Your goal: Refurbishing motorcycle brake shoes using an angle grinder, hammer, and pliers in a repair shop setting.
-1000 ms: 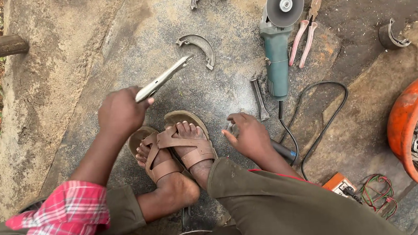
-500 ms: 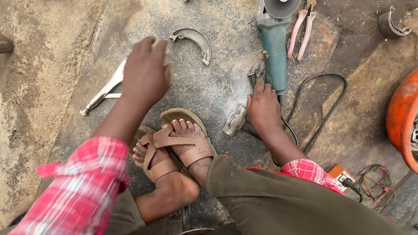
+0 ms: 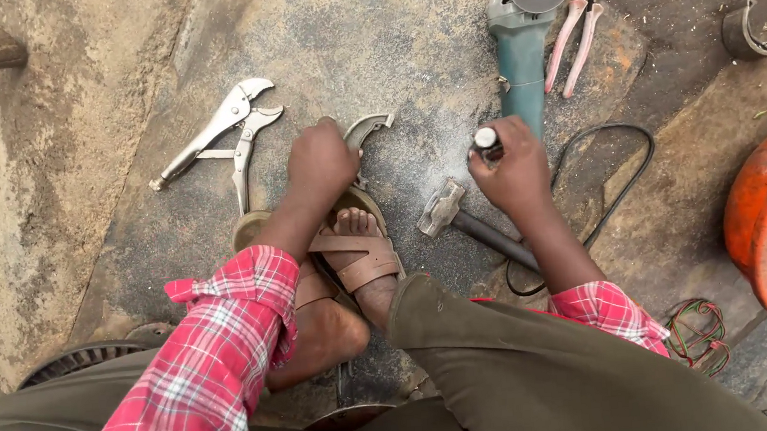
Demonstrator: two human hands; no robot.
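My left hand (image 3: 320,164) grips a curved metal brake shoe (image 3: 368,130) on the stone slab, just beyond my sandalled feet (image 3: 355,254). My right hand (image 3: 515,170) is closed on a short dark punch with a white tip (image 3: 485,139), held upright. A hammer (image 3: 457,221) lies on the slab under my right wrist, its head pointing left. Locking pliers (image 3: 218,137) lie open-jawed on the stone to the left of my left hand.
A teal angle grinder (image 3: 524,36) lies ahead of my right hand, its black cord (image 3: 613,179) looping right. Pink-handled pliers (image 3: 574,32) sit beside it. Another brake shoe (image 3: 748,32) lies far right. An orange tub (image 3: 758,222) of metal parts stands at right; coloured wires (image 3: 698,332) lie near it.
My left hand let go of the locking pliers, now lying on the stone, and pulled the brake shoe closer. My right hand left the hammer and now holds the punch.
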